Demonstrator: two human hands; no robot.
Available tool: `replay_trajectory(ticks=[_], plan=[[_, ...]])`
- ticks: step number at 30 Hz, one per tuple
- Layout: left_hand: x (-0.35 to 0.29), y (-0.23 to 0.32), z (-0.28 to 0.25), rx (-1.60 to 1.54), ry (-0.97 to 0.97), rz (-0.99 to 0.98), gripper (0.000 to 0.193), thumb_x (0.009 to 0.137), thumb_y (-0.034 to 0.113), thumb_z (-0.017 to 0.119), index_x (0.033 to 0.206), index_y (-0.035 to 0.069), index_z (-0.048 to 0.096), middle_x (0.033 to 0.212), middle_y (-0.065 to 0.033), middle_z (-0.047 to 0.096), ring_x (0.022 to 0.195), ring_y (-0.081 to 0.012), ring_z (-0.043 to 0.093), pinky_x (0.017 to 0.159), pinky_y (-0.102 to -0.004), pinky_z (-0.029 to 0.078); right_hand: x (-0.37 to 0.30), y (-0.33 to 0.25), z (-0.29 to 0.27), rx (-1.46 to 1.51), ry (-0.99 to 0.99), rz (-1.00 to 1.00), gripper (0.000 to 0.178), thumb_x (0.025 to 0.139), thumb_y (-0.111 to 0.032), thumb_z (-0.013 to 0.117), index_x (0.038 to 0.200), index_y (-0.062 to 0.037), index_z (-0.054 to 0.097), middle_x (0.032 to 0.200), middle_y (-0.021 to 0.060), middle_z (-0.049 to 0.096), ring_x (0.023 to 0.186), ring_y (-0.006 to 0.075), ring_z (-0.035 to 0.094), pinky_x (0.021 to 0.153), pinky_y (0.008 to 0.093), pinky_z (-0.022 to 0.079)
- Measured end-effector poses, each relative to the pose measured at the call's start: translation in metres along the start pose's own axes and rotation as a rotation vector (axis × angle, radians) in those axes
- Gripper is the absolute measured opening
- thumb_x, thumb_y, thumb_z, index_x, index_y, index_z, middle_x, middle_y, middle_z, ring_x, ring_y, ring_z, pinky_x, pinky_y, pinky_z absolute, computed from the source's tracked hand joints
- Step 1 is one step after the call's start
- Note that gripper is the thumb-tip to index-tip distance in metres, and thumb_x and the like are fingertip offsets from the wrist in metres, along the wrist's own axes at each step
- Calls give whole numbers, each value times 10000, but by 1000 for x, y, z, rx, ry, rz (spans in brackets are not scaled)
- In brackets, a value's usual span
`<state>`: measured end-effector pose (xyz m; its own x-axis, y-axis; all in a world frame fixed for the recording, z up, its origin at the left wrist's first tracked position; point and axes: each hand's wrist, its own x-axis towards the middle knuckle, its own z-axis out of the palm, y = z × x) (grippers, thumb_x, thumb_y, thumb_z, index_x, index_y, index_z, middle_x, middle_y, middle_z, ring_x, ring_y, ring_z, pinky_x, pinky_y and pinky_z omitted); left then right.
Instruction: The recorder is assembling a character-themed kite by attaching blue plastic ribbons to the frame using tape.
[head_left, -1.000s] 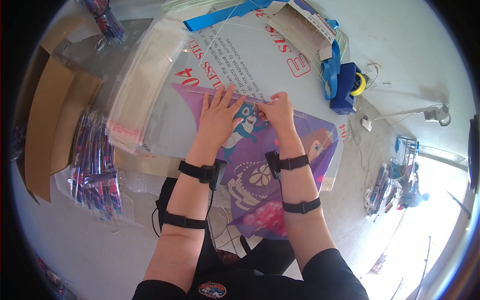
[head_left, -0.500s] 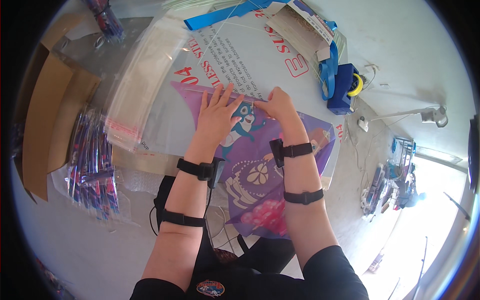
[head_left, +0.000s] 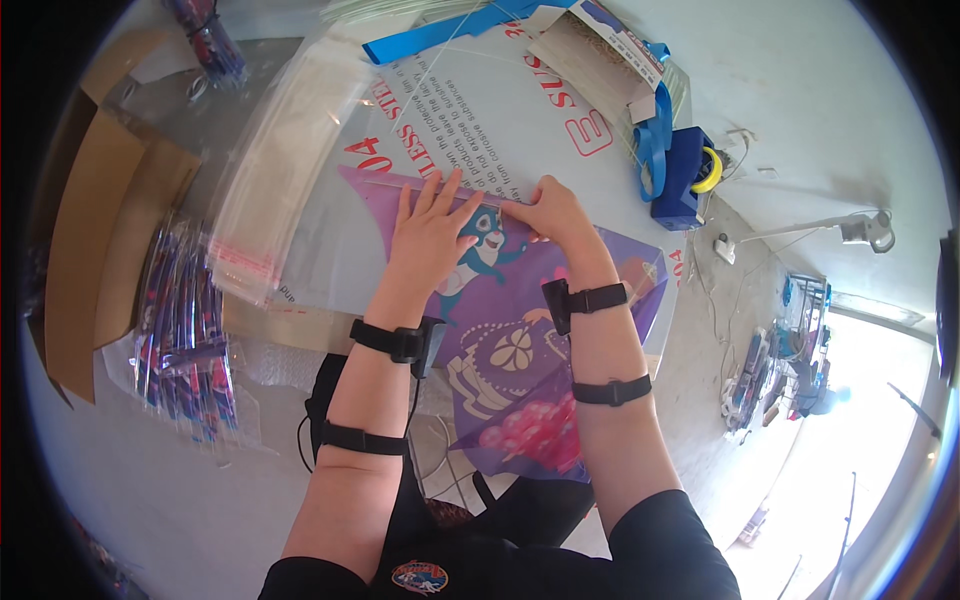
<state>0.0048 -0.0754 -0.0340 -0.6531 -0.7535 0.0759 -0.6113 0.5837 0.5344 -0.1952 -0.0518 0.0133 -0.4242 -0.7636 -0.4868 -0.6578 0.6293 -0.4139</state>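
Note:
A purple kite [head_left: 500, 400], printed with a blue squirrel-like animal, a dress and pink shapes, lies over the near side of the table and hangs past its front edge toward my lap. A thin rod seems to run along its far edge. My left hand [head_left: 428, 238] rests flat on the far left part of the kite, fingers spread, beside the printed animal. Just to the right, my right hand [head_left: 562, 222] has its fingers curled and pinches the kite's far edge. Whether a small part is also between those fingertips is hidden.
Clear plastic sleeves [head_left: 290, 150] are stacked at the table's left. A cardboard box [head_left: 105, 250] and several wrapped bundles [head_left: 185, 345] lie further left. At the far right are a blue tape dispenser [head_left: 677, 195], blue ribbon [head_left: 652, 150] and an open carton [head_left: 590, 60].
My right hand has shifted slightly left, its thumb now pointing along the kite's edge. My left hand and the kite have hardly moved.

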Motion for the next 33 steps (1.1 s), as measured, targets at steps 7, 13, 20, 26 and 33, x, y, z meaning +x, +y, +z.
replay_trajectory(ticks=[7, 13, 20, 26, 33], plan=[[0, -4, -4, 52, -36, 14, 625, 787, 284, 693, 1365, 277, 454, 1500, -35, 301, 1392, -265, 252, 1108, -530, 201, 1, -7, -1, 173, -23, 94, 435, 776, -314, 737, 811, 33, 479, 619, 133, 609, 453, 203, 625, 418, 291, 500], [6, 6, -1, 53, -64, 35, 626, 797, 301, 679, 1376, 267, 443, 1500, -48, 298, 1383, -296, 258, 1099, -535, 210, -7, 27, -6, 921, -15, 168, 242, 862, -186, 635, 865, 30, 528, 626, 111, 594, 497, 188, 624, 425, 282, 489], [8, 9, -4, 79, -44, 73, 626, 781, 291, 699, 1361, 252, 468, 1486, -60, 324, 1375, -289, 275, 1107, -518, 207, -15, 200, -85, 343, 1250, 58, 169, 839, -186, 640, 885, -26, 606, 726, 72, 620, 567, 172, 588, 555, 315, 481], [6, 3, -4, 109, -68, 58, 619, 790, 286, 699, 1362, 233, 467, 1486, -74, 321, 1374, -300, 278, 1106, -524, 201, -12, 230, -151, 303, 879, 186, 265, 822, -260, 650, 975, -50, 701, 749, 63, 671, 589, 148, 574, 586, 299, 471], [7, 3, -6, 115, -94, 57, 617, 791, 280, 701, 1360, 230, 467, 1494, -76, 306, 1377, -313, 269, 1103, -536, 201, 0, 230, -158, 826, 615, 263, 170, 828, -181, 670, 907, -32, 692, 753, 10, 656, 557, 80, 491, 514, 237, 400]])
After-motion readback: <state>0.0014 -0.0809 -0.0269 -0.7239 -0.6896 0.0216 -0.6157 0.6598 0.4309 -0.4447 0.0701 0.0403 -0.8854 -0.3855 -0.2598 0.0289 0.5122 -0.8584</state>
